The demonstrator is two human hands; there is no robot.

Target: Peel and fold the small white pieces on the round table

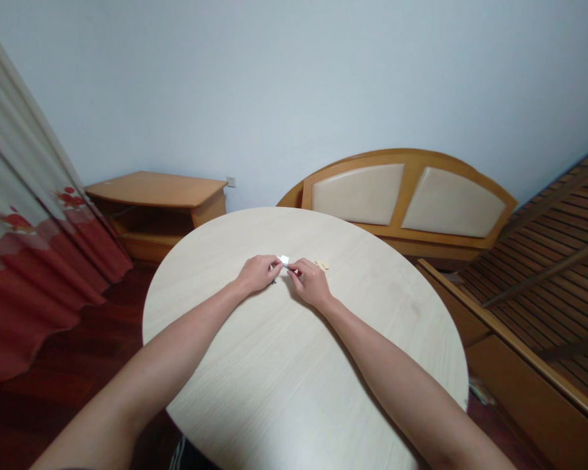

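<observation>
Both my hands meet above the middle of the round pale table (284,352). My left hand (259,273) pinches one end of a small, thin dark piece (285,265), too small to name. On the piece's other end, the fingers of my right hand (311,282) are closed. A small white piece (285,260) shows just behind the fingertips; whether it is held or lies on the table I cannot tell. Beside my right hand lie several small tan pieces (322,265). A tiny dark bit (274,281) is on the tabletop under my left hand.
A low wooden cabinet (161,188) stands at the back left against the wall, near a red and white curtain (39,261). Behind the table is a wooden headboard (411,196) with cream panels. A slatted bed frame (543,261) stands to the right.
</observation>
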